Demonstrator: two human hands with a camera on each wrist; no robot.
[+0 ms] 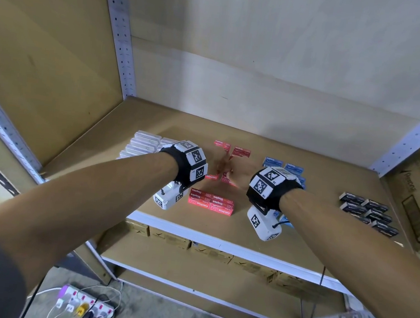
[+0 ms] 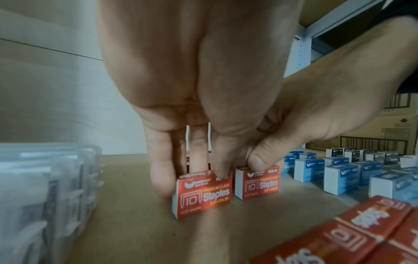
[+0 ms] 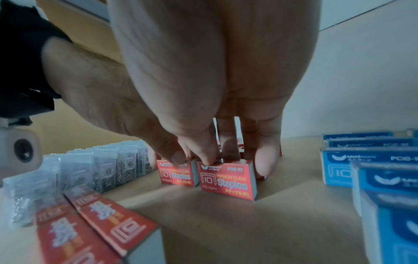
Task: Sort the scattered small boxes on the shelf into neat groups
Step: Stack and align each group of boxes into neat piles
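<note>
Two small red staples boxes stand upright side by side mid-shelf. My left hand (image 1: 219,166) pinches the left red box (image 2: 203,194) between thumb and fingers (image 2: 161,178). My right hand (image 1: 239,173) pinches the right red box (image 3: 227,181) the same way, thumb in front, fingers (image 3: 263,164) behind. Both boxes touch the shelf board (image 1: 248,230). A flat block of red boxes (image 1: 211,201) lies nearer the front edge. Two more red boxes (image 1: 232,148) lie further back.
Clear plastic boxes (image 1: 143,144) are lined up on the left. Blue boxes (image 1: 283,165) stand right of my hands, and black boxes (image 1: 369,211) lie at the far right. Metal uprights (image 1: 121,33) frame the shelf. A power strip (image 1: 85,303) lies on the floor.
</note>
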